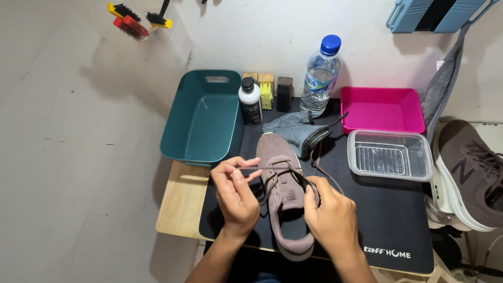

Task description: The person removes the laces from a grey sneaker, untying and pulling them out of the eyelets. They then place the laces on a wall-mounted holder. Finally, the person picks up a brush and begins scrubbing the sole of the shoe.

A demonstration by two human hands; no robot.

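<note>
Shoe point(285, 202): mauve-brown sneaker, centre of black mat point(387, 220) on table point(181, 202), toe pointing away.
Shoelace point(270, 168): dark, one end drawn taut across tongue; upper eyelets look unthreaded, lower ones partly laced, exact count cannot tell.
Left hand point(236, 194): fingers pinched on lace end.
Right hand point(330, 217): closed on lace at shoe's right side.
Lacing judged mid-way, not finished.
Nearby: grey cloth point(293, 128), teal tub point(201, 118), black-and-white bottle point(250, 102), water bottle point(320, 76), pink tray point(382, 110), clear container point(390, 154), second sneaker point(469, 173) off table, right.
</note>
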